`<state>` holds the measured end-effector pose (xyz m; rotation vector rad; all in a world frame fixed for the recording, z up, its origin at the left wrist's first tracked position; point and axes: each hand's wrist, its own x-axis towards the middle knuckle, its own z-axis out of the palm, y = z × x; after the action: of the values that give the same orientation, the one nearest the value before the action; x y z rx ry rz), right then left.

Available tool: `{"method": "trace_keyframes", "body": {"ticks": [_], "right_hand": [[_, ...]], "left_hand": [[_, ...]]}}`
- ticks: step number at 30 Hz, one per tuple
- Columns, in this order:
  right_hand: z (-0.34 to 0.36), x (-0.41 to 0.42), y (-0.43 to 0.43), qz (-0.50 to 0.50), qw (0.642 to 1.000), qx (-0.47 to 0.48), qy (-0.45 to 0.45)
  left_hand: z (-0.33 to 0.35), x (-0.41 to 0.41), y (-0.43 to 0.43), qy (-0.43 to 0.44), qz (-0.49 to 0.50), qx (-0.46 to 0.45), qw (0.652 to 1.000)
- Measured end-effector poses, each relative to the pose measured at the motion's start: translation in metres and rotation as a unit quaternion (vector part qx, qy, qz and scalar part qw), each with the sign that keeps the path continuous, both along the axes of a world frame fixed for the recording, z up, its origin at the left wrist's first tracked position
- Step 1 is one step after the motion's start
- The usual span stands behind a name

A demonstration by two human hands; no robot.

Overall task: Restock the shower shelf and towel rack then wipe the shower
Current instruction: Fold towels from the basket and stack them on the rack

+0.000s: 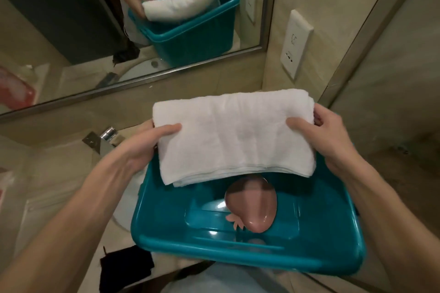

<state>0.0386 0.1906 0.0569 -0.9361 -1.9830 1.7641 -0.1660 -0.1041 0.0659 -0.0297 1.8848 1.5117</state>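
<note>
A folded white towel (pixel 234 133) hangs just above the far half of a teal plastic bin (pixel 166 240). My left hand (pixel 152 143) grips the towel's left end, thumb on top and fingers underneath. At the towel's right end my right hand (pixel 326 135) holds it the same way. Inside the bin lies a brown oval dish-like object (pixel 252 207) beside a small pink piece (pixel 235 221). The towel hides the far part of the bin.
The bin sits on a beige counter over a white sink (pixel 126 200), with a chrome faucet (pixel 107 138) at the left. A wall mirror (pixel 71 31) reflects the scene. A wall outlet (pixel 295 45) and a glass shower panel (pixel 385 54) are at the right. A black cloth (pixel 126 269) lies near me.
</note>
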Motion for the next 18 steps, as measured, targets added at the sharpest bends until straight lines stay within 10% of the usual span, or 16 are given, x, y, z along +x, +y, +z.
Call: {"method": "trace_keyframes", "body": {"ticks": [18], "right_hand": [[0.137,0.1,-0.161,-0.186,0.958,0.176,0.13]], "left_hand": [[0.1,-0.014,-0.039,0.08,-0.177,0.256,0.947]]}}
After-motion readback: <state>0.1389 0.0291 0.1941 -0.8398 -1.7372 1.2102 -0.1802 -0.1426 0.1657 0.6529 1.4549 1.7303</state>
